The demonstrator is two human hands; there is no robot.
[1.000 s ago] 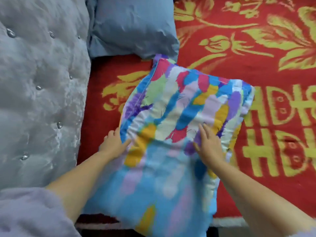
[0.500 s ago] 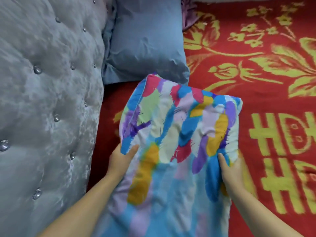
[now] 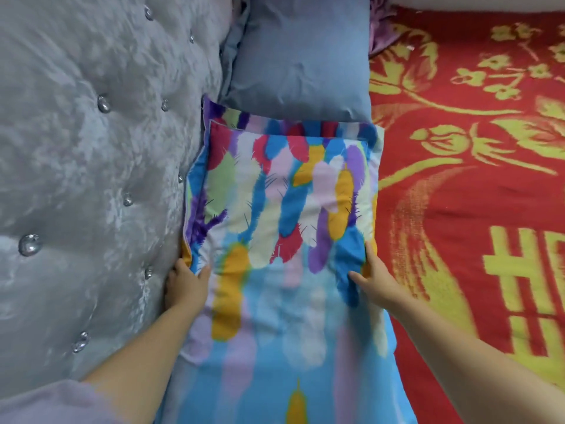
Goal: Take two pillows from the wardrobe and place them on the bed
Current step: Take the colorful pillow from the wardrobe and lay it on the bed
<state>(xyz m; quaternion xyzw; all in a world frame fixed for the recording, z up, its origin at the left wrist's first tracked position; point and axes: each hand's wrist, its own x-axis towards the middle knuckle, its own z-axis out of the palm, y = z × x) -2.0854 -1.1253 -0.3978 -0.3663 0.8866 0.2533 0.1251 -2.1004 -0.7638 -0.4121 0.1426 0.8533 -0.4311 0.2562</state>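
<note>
1. Both hands grip the feather-print pillow [image 3: 275, 209] by its long sides: the left hand [image 3: 186, 283] is closed round the edge nearest the headboard [image 3: 91, 148], thumb on top and fingers tucked under, while the right hand [image 3: 371, 281] clasps the opposite edge, thumb pressed into the blue cloth.
2. That pillow now lies flat on the bed [image 3: 458, 209], over the red and yellow blanket, its left side pressed against the grey tufted headboard and its far end touching, perhaps slightly overlapping, the blue pillow [image 3: 299, 62].
3. The blue pillow sits at the head of the bed, also against the headboard, with nothing holding it.
4. Judging by this, two pillows are on the bed and the task looks nearly done; what seems left is to let go and perhaps smooth or square the patterned one. Whether the blue pillow came from the wardrobe cannot be told, and the wardrobe is out of view.
5. Compared with half a second ago, the patterned pillow has come down from a raised, tilted hold to lie flat, and has moved up and leftward to close the red gap beside the headboard and below the blue pillow. Both hands keep their side grips.
</note>
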